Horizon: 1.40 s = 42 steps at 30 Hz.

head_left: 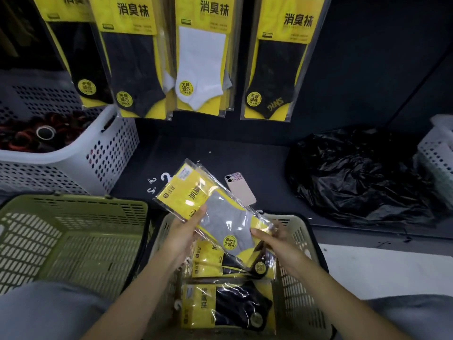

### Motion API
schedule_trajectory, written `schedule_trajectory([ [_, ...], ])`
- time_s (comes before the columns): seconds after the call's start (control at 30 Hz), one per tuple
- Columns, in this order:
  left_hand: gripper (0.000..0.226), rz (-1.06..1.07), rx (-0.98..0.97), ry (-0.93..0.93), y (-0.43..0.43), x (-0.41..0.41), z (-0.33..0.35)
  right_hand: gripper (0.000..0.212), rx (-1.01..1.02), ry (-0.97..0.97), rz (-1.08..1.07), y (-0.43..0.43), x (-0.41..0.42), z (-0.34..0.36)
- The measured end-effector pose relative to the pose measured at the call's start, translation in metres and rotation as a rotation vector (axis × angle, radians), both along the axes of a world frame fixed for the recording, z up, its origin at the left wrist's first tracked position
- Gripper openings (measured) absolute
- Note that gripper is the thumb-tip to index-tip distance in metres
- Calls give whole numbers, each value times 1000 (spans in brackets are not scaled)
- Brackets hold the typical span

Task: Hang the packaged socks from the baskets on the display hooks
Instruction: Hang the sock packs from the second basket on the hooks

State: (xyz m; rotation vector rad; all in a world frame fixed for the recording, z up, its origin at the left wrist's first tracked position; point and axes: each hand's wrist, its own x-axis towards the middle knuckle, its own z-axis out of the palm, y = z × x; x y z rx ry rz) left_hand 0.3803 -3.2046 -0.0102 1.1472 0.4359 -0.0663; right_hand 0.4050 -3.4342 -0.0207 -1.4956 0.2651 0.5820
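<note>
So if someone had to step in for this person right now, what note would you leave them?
The left hand holds the upper end of the grey sock packs. The right hand holds their lower end, above the beige basket.
Done: the hanging packs are already up on the wall above.
Left: hang the held packs, then the dark sock packs lying in the beige basket.
</note>
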Motion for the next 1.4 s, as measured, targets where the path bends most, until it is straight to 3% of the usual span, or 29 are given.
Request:
schedule_trajectory([
  [0.07, 31, -13, 183, -49, 1, 7, 7, 58, -181, -195, -49, 1, 11, 8],
  [0.13, 24, -70, 338, -127, -4, 16, 17, 61, -182, -371, 50, 6, 21, 21],
  [0.23, 32, -234, 450, -234, -14, 30, 25, 72, -107, -515, 212, 18, 32, 39],
  [0.3, 37, -322, 490, -255, -20, 36, 22, 76, -90, -532, 199, 23, 37, 38],
  [0.4, 44, -417, 524, -206, -24, 39, 6, 48, -151, -524, 197, 21, 37, 19],
  [0.5, 47, -480, 565, -139, -25, 32, -20, 46, -187, -471, 223, 16, 31, -6],
  [0.73, 27, -429, 634, -188, -22, 43, 6, 35, -185, -542, 121, 14, 39, 24],
  [0.83, 33, -397, 625, -297, -19, 50, 50, 41, -160, -663, -6, 19, 45, 68],
  [1.03, 49, -289, 343, -389, -27, 56, 131, 45, 44, -753, -228, 31, 54, 151],
  [1.13, 53, -202, 346, -393, -31, 60, 157, 31, 115, -759, -215, 33, 58, 175],
  [1.23, 44, -111, 405, -421, -27, 66, 174, 15, 175, -742, -175, 30, 63, 195],
  [1.4, 30, -86, 456, -482, -13, 76, 198, 15, 293, -703, -207, 19, 74, 220],
])
